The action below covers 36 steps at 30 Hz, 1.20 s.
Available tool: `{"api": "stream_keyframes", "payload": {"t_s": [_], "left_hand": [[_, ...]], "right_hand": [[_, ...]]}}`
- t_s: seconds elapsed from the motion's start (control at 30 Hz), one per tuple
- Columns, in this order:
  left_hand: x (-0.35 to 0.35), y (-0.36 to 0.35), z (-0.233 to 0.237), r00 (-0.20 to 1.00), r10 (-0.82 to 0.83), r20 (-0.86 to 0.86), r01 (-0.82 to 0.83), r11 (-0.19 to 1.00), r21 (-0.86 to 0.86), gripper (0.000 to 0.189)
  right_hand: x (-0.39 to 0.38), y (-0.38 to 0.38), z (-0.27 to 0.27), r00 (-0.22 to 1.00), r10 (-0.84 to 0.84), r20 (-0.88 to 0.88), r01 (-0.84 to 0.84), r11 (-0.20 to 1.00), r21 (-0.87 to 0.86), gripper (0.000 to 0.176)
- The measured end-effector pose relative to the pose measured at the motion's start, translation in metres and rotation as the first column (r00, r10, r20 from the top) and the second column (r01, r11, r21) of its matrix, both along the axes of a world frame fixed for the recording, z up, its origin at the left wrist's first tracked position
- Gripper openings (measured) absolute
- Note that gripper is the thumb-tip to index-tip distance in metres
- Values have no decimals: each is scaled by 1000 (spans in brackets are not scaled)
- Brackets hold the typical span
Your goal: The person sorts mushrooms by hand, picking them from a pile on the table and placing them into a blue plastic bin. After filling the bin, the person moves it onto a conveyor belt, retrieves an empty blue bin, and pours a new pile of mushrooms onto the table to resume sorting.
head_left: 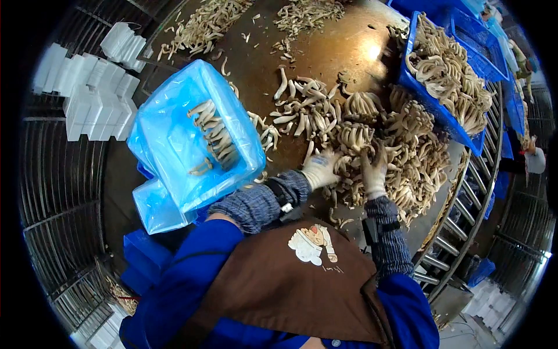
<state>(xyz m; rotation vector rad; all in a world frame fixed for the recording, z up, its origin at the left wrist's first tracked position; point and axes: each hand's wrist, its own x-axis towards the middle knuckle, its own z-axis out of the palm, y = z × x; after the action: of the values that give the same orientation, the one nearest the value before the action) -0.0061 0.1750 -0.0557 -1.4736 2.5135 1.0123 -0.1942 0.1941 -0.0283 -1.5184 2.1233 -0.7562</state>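
Note:
Both my hands wear pale gloves and are at the near edge of a heap of long-stemmed, brownish mushrooms (412, 168). My left hand (321, 168) lies against the heap's left side, fingers apart, touching loose mushrooms. Just right of it, my right hand (375, 171) reaches into the heap, thumb and fingers around some mushrooms; its fingertips are partly hidden among the stems. A fanned mushroom cluster (354, 136) sits just beyond both hands. To the left stands a crate lined with a blue plastic bag (168, 145), holding a row of mushrooms (216, 134) along its right side.
A blue crate (410, 87) full of mushroom clusters stands at the upper right, beside a roller conveyor (456, 230). More mushrooms (209, 26) lie across the far end of the brown table (343, 46). White foam boxes (96, 96) are stacked at left. Another person's arm (530, 148) shows at far right.

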Motion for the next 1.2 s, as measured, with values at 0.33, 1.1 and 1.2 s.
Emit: {"api": "stream_keyframes", "payload": {"t_s": [0.33, 1.1, 1.2], "left_hand": [[42, -16, 18, 714, 642, -280, -357, 677, 643, 46], [54, -26, 54, 589, 391, -707, -164, 915, 368, 57], [56, -23, 59, 209, 637, -742, -90, 768, 634, 46]], "right_hand": [[1, 86, 10, 952, 3, 305, 90, 952, -291, 24], [48, 40, -19, 700, 150, 699, -137, 988, -75, 50], [46, 25, -33, 730, 328, 599, -209, 942, -261, 49]]}}
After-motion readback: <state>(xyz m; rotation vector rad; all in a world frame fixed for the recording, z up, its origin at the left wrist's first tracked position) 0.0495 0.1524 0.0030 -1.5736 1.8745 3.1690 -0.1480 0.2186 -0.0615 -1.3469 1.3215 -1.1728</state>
